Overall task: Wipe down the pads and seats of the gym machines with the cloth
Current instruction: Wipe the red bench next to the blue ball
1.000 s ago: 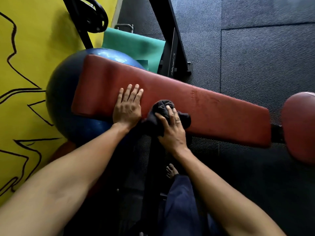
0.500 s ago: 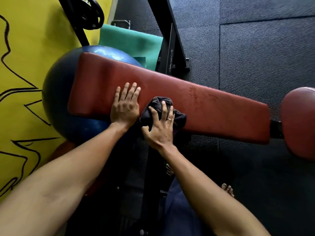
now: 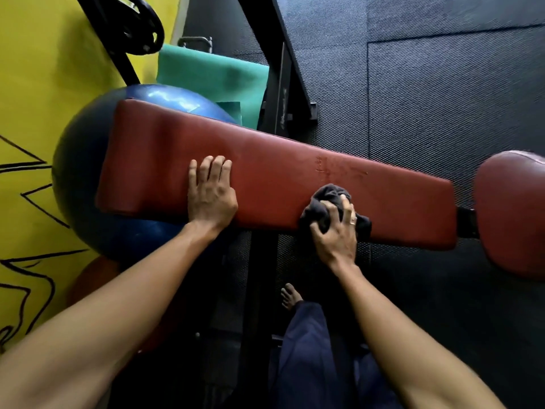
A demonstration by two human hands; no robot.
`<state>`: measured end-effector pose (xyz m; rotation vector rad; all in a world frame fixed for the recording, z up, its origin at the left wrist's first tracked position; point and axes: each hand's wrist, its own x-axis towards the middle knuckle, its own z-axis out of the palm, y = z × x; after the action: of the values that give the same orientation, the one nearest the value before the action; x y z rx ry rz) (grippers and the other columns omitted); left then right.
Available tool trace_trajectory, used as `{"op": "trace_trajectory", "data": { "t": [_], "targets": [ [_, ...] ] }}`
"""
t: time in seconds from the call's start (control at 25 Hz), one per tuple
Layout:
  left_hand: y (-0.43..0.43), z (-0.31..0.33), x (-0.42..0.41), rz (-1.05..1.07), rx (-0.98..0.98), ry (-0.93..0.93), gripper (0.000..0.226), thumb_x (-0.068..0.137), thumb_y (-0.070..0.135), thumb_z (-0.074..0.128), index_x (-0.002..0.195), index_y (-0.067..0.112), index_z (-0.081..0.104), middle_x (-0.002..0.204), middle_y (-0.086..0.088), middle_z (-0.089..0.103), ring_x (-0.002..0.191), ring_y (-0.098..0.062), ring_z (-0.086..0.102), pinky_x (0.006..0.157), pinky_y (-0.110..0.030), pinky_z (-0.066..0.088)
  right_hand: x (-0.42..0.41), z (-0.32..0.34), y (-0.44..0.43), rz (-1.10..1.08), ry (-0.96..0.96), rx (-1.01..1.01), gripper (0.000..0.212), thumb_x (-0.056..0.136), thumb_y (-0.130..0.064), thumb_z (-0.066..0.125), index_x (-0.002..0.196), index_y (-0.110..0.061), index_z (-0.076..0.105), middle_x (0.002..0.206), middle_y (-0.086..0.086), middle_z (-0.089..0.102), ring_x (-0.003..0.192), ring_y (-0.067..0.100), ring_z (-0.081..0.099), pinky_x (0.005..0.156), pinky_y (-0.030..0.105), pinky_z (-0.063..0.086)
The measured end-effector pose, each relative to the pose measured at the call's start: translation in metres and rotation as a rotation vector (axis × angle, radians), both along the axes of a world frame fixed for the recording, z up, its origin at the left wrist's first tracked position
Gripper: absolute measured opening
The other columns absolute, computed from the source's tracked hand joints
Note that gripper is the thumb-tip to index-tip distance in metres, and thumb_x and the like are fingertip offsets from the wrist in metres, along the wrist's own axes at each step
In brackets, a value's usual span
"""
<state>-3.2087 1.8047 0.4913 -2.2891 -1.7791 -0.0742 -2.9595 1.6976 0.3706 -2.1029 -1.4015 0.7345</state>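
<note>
gripping the dark cloth (image 3: 326,202) on the red pad (image 3: 265,160) — right hand (image 3: 336,234); left hand (image 3: 211,193) lies flat.

You're in a gym: a red padded bench (image 3: 280,178) on a black frame, a blue exercise ball (image 3: 88,178), a weight plate (image 3: 141,28), a green mat (image 3: 212,75) and dark rubber floor tiles (image 3: 442,84) show it.

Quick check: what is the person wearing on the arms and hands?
No sleeves, gloves or watch in view. The left hand wears nothing; the right hand has a plain pale ring on one finger.
</note>
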Motion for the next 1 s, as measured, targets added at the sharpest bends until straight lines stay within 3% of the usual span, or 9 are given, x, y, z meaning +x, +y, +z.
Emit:
{"op": "trace_trajectory", "data": {
  "t": [0.12, 0.2, 0.4, 0.52, 0.64, 0.76, 1.0],
  "targets": [
    [0.017, -0.01, 0.028, -0.057, -0.044, 0.014, 0.05, 0.088, 0.021, 0.042, 0.135, 0.011, 0.055, 0.14, -0.009, 0.053, 0.132, -0.032, 0.044, 0.119, -0.051, 0.023, 0.009, 0.01, 0.067, -0.159, 0.058, -0.07, 0.071, 0.075, -0.065, 0.039, 0.136, -0.03, 0.055, 0.16, 0.01, 0.029, 0.147, 0.04, 0.024, 0.121, 0.05, 0.023],
    [0.033, -0.018, 0.045, -0.087, -0.105, 0.028, 0.051, 0.09, 0.02, 0.041, 0.139, 0.013, 0.054, 0.144, -0.008, 0.05, 0.135, -0.032, 0.041, 0.119, -0.052, 0.02, -0.007, 0.024, 0.104, -0.154, 0.061, -0.103, 0.07, 0.078, -0.067, 0.043, 0.137, -0.032, 0.056, 0.16, 0.011, 0.029, 0.147, 0.043, 0.023, 0.123, 0.05, 0.019],
    [0.063, -0.035, 0.082, -0.136, -0.181, 0.07, 0.057, 0.087, 0.021, 0.041, 0.143, 0.011, 0.051, 0.147, -0.009, 0.049, 0.139, -0.031, 0.038, 0.12, -0.054, 0.013, -0.019, 0.025, 0.062, 0.075, 0.023, 0.082, 0.051, 0.082, -0.056, 0.068, 0.129, -0.034, 0.063, 0.157, 0.004, 0.037, 0.147, 0.038, 0.03, 0.119, 0.046, 0.031],
    [0.08, -0.043, 0.099, -0.183, -0.173, 0.069, 0.049, 0.087, 0.019, 0.048, 0.134, 0.01, 0.058, 0.137, -0.009, 0.056, 0.129, -0.033, 0.047, 0.117, -0.051, 0.024, 0.019, 0.001, 0.034, 0.052, 0.066, -0.009, 0.05, 0.086, -0.052, 0.07, 0.133, -0.038, 0.059, 0.162, -0.001, 0.03, 0.15, 0.03, 0.028, 0.119, 0.043, 0.033],
    [0.098, -0.053, 0.113, -0.228, -0.233, 0.025, 0.045, 0.089, 0.023, 0.046, 0.129, 0.013, 0.062, 0.128, -0.007, 0.062, 0.12, -0.032, 0.053, 0.112, -0.047, 0.031, 0.041, -0.011, 0.096, -0.107, 0.078, -0.065, 0.05, 0.086, -0.051, 0.069, 0.132, -0.034, 0.059, 0.158, 0.001, 0.033, 0.148, 0.031, 0.029, 0.119, 0.044, 0.031],
    [0.101, -0.064, 0.123, -0.207, -0.255, 0.008, 0.052, 0.092, 0.032, 0.037, 0.136, 0.016, 0.06, 0.133, -0.004, 0.062, 0.123, -0.028, 0.052, 0.115, -0.046, 0.027, 0.028, 0.004, 0.154, -0.087, 0.088, -0.034, 0.052, 0.083, -0.05, 0.068, 0.131, -0.03, 0.062, 0.153, 0.005, 0.039, 0.145, 0.037, 0.03, 0.121, 0.046, 0.025],
    [0.1, -0.067, 0.125, -0.158, -0.273, 0.046, 0.053, 0.098, 0.036, 0.031, 0.144, 0.022, 0.053, 0.147, -0.006, 0.054, 0.139, -0.03, 0.043, 0.12, -0.05, 0.014, 0.032, 0.001, 0.075, 0.067, 0.075, -0.003, 0.054, 0.082, -0.053, 0.062, 0.133, -0.036, 0.061, 0.158, -0.005, 0.035, 0.149, 0.027, 0.029, 0.123, 0.039, 0.026]
  ]
}}
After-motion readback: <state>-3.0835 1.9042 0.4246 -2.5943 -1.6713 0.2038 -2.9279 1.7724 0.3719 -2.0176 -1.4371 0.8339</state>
